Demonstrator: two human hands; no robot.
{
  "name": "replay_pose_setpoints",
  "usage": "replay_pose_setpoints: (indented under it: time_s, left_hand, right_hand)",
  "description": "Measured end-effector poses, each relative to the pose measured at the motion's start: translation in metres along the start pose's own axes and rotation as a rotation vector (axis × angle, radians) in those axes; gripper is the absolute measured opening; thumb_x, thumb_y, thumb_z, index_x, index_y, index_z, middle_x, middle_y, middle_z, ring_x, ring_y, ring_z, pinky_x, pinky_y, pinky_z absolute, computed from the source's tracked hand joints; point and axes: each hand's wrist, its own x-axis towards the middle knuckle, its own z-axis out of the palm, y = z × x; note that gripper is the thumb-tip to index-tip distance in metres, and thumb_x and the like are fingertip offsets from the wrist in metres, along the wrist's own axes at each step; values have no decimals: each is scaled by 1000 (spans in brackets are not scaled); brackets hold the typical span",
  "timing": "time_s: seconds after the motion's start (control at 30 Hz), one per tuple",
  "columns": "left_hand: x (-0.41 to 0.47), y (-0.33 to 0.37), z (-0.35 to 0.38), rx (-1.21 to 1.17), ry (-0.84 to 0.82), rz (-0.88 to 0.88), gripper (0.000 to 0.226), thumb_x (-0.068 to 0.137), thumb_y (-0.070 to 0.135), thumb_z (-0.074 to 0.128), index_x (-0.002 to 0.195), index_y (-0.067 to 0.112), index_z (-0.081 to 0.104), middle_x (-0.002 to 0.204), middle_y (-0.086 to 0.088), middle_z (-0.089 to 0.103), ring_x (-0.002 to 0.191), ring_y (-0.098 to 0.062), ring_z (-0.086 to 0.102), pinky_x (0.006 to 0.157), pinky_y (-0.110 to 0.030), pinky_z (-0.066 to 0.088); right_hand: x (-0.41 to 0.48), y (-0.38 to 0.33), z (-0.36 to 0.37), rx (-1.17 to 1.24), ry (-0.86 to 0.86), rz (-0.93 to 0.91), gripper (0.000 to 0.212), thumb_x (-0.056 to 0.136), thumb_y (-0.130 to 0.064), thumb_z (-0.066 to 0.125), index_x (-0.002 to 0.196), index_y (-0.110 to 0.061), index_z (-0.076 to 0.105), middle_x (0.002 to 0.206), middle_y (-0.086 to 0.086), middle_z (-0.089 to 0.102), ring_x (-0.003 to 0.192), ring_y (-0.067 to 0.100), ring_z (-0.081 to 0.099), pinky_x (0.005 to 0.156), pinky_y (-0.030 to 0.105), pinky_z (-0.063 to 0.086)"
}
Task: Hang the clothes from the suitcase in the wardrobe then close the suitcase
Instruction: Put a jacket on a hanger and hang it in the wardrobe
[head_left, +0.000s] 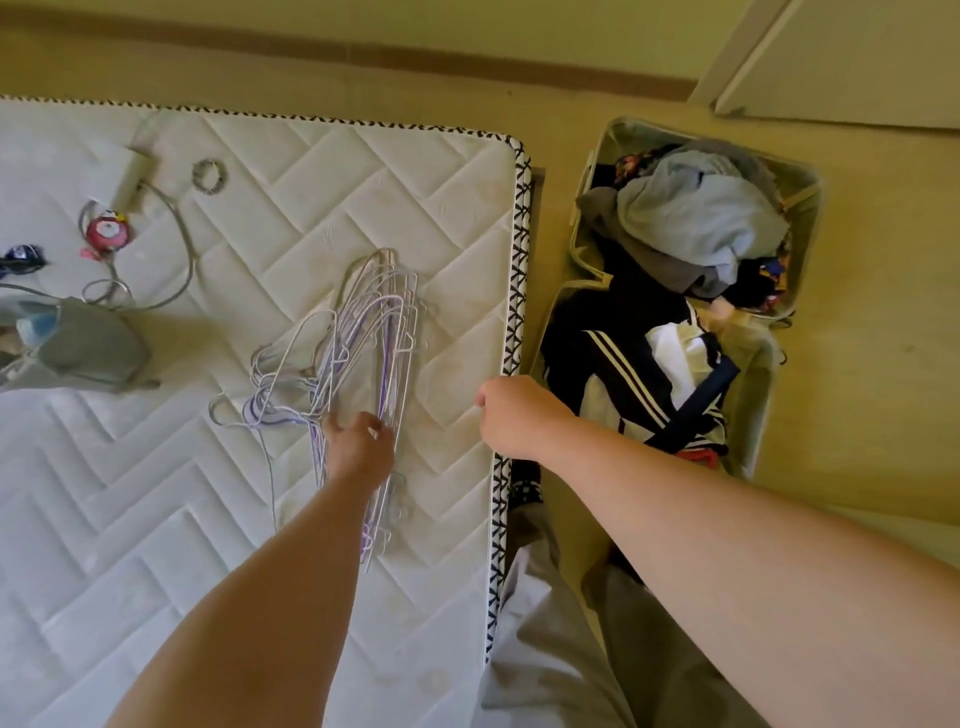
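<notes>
Hangers on the mattress, suitcase open on the floor

Bare quilted mattress (156, 519) has a steam iron (78, 348), a cable (176, 260) and a beaded bracelet (209, 176) lying around on its left part. Left hand (358, 447) is down on the tangled pile of white and purple wire hangers (363, 332), fingers curled onto them. Right hand (514, 415) is a loose fist holding nothing, over the mattress edge. The suitcase (763, 395) sits right beside the mattress, stuffed with clothes (696, 218), a navy striped jacket (623, 338) up front.
</notes>
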Motion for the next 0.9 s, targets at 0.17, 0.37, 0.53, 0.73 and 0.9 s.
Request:
replay_pose_setpoints:
  time_s: [0.17,0.37,0.53,0.73,0.9]
  left_hand:
    - [18,-15,6,38,105,14,21,96,26,59,117,24,57,148,-9,37,106,-31,62,94,-47,54]
    - [46,-26,-5,35,165,-213,54,95,17,57,143,3,38,142,-21,47,128,-41,49,107,-51,44]
    - [73,-57,-10,237,75,-122,31,91,22,53,118,15,68,116,-15,58,104,-39,59,92,-53,53]
    - [48,-52,-14,224,234,-28,26,103,23,41,115,9,60,123,-16,46,111,-38,48,95,-54,46]
    - [29,-40,-22,-71,228,39,20,108,24,31,111,14,48,89,-13,60,78,-34,57,63,-41,43]
  right_hand:
    - [13,0,22,-14,-16,6,31,100,-13,45,128,-11,58,123,12,62,109,30,62,93,44,55]
    - [29,-7,34,-16,-15,21,30,99,-12,45,126,-10,59,120,13,62,101,31,63,88,43,57]
    - [40,-12,41,-2,-4,20,31,99,-13,44,128,-13,55,122,11,59,103,30,61,90,44,55]
    - [44,-18,41,-4,-1,31,29,100,-14,43,126,-13,56,119,10,60,101,28,61,90,43,55]
    - [42,-29,40,-17,-13,21,29,100,-15,43,126,-13,55,118,9,61,100,28,61,89,42,55]
